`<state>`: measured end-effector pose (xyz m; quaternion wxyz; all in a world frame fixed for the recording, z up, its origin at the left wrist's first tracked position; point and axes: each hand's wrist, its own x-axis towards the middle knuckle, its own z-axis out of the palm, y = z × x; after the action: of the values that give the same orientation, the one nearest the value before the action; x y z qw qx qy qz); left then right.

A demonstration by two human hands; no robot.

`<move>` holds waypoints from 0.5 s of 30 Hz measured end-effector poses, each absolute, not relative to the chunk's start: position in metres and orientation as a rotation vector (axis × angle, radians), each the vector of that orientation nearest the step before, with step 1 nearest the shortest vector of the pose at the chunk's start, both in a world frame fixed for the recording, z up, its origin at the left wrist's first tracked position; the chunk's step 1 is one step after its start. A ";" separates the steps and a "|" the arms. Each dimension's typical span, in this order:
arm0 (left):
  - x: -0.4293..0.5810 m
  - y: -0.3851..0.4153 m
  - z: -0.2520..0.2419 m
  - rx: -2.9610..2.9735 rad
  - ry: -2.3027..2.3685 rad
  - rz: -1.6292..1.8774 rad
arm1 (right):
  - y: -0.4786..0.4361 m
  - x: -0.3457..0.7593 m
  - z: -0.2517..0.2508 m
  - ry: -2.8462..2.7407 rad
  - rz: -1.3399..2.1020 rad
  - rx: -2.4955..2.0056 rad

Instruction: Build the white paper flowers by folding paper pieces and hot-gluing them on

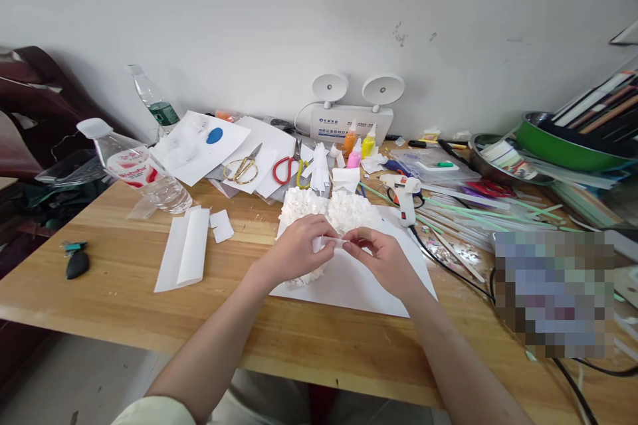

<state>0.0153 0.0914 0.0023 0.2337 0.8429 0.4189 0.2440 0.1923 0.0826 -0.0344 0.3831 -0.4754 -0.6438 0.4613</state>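
A: What fills the frame?

B: A wooden bench (124, 246) stands against a pale wall (224, 13), a white sheet (373, 292) flat near its front edge, ruffled paper (303, 204) massed on the sheet in at least two clumps. Over that mass the left hand (306, 244) and right hand (376, 255) meet, thumbs and fingers pinched on one paper strip (331, 242).

A: How would the paper handle?

B: The sheet, likely light and floppy, should lift best by its bare edges. The ruffled paper looks soft and easily crushed, better carried from beneath. The strip seems almost weightless and quick to crease; a light fingertip hold at its ends suits it.

A: And the count, again from the largest?

B: One emergency light (349, 122) with two lamps (329, 88). Two clear bottles (137, 169) at left. One folded paper (192, 246). One glue gun (406, 202). One pair of gold-handled scissors (246, 162); beside it, red and yellow handles (282, 161), one pair or two, impossible to tell. Three paint bottles (354, 157): orange, yellow, pink. At least two paper squares (223, 228), near the folded paper.
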 end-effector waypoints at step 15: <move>0.016 0.090 0.002 2.158 1.173 0.723 | 0.082 0.191 -0.034 -1.634 1.217 -1.178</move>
<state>0.0162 0.0905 0.0020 0.2866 0.8076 0.4388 0.2704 0.1913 0.0822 -0.0335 0.3840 -0.4622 -0.6410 0.4776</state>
